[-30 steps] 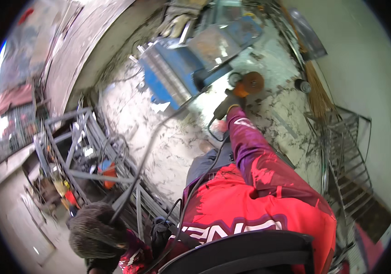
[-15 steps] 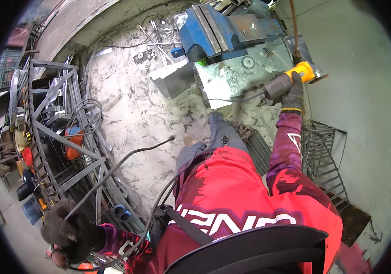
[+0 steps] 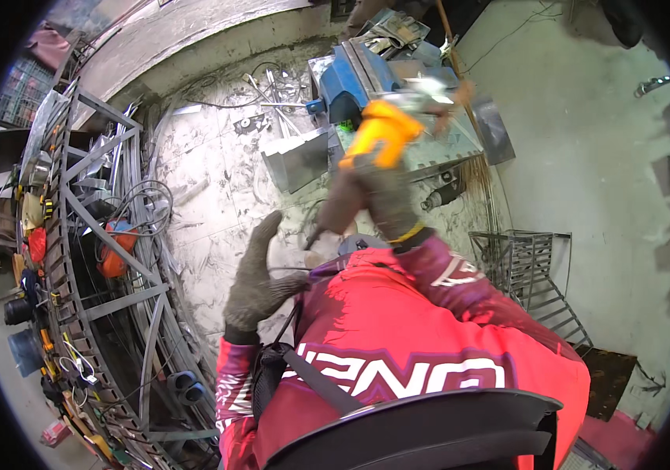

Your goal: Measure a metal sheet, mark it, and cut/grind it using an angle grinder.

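Observation:
An angle grinder (image 3: 382, 137) with an orange-yellow head and dark body is raised in front of me, smeared by motion. My right hand (image 3: 390, 200), in a dark knit glove with a yellow cuff edge, is closed around its body. The grinder's head points away toward a blue bench vise (image 3: 358, 74) on a metal worktable (image 3: 448, 149). Nearer my chest on the left, my gloved left hand (image 3: 256, 286) is open, with fingers and thumb apart. A thin cord shows beside its thumb; I cannot see it gripped.
At left stands a metal rack (image 3: 72, 258) with tools and bars, an orange-red object (image 3: 119, 249) inside it. A grey metal box (image 3: 297, 160) sits on the dusty floor beside the worktable. A slatted metal frame (image 3: 534, 266) stands at right.
My left hand has let go of the dark cable and come up and right, opening. The right hand has swung the grinder leftward from the far right. The view has shifted slightly.

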Demonstrator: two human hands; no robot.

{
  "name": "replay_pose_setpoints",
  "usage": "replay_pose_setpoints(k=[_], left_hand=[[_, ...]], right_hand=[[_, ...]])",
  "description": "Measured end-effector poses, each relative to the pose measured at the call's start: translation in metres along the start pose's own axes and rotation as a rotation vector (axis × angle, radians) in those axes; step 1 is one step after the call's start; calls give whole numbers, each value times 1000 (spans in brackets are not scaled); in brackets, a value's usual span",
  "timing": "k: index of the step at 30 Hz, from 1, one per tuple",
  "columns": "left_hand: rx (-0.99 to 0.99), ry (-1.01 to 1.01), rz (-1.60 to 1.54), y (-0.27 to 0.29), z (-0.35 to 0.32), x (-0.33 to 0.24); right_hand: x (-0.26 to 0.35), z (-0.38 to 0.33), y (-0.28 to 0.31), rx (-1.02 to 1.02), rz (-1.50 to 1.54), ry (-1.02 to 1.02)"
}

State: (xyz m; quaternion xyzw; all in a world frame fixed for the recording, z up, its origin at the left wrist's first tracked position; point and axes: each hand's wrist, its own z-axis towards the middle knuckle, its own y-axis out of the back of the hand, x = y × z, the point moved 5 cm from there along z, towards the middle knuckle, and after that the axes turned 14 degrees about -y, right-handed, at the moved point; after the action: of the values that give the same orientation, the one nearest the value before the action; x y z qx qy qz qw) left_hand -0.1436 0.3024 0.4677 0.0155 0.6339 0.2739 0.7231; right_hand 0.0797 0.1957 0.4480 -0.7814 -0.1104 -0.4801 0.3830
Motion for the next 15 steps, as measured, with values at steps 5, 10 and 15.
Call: replay_pose_setpoints(k=[5,10,15], left_hand=[[-178,63,12,-12,17,2],[-351,275,147,5,-24,45],[-594,554,-163,-9,-66,78]], right_hand=[[-58,-11,-107,328,-161,-101],[-88,-14,-109,668,-536,-87],[-162,80,55,309,-417,-545]])
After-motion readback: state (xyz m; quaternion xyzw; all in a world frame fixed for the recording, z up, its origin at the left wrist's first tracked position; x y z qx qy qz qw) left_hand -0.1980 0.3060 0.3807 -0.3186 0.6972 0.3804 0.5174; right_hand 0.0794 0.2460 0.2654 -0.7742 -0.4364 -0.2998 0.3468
